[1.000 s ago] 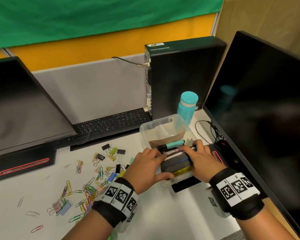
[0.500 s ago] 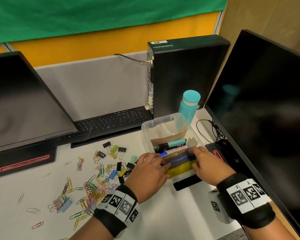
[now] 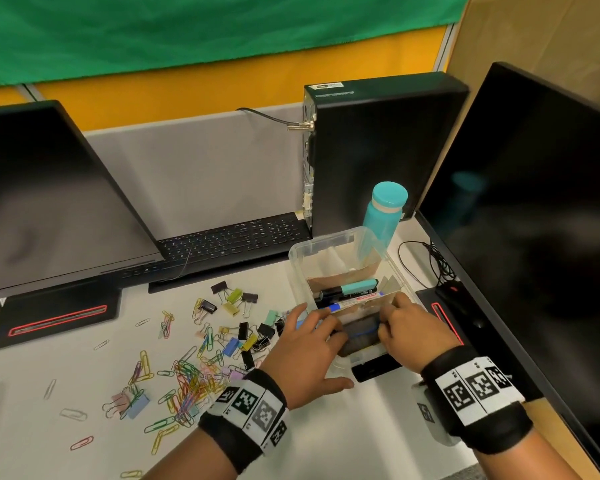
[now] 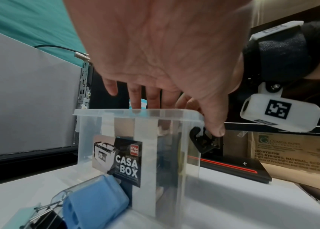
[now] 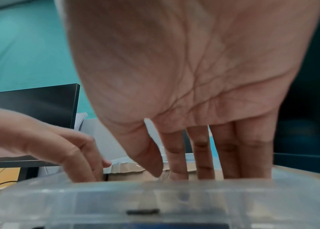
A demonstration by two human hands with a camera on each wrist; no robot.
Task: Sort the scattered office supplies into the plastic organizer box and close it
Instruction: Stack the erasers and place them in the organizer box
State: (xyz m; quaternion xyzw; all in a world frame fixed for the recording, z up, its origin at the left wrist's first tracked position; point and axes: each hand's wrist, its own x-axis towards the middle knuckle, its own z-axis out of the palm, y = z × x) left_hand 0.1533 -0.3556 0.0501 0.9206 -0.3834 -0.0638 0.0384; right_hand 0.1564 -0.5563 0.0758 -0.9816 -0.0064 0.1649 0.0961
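A clear plastic box stands open on the white desk, split by cardboard dividers. Its middle section holds a teal-and-black marker and a blue-tipped white marker. A dark eraser block with a blue stripe lies in the near section. My left hand reaches over the near-left rim with straight fingers on the block's left end, thumb outside by the black latch. My right hand has straight fingers down on its right end. Coloured paper clips and binder clips lie scattered left of the box.
A monitor and its base fill the left, with a keyboard behind the clips. A PC tower and a teal bottle stand behind the box. A second monitor and cables crowd the right.
The dark block has gone from rim height down into the near section, and its yellow underside no longer shows. Both hands followed it lower.
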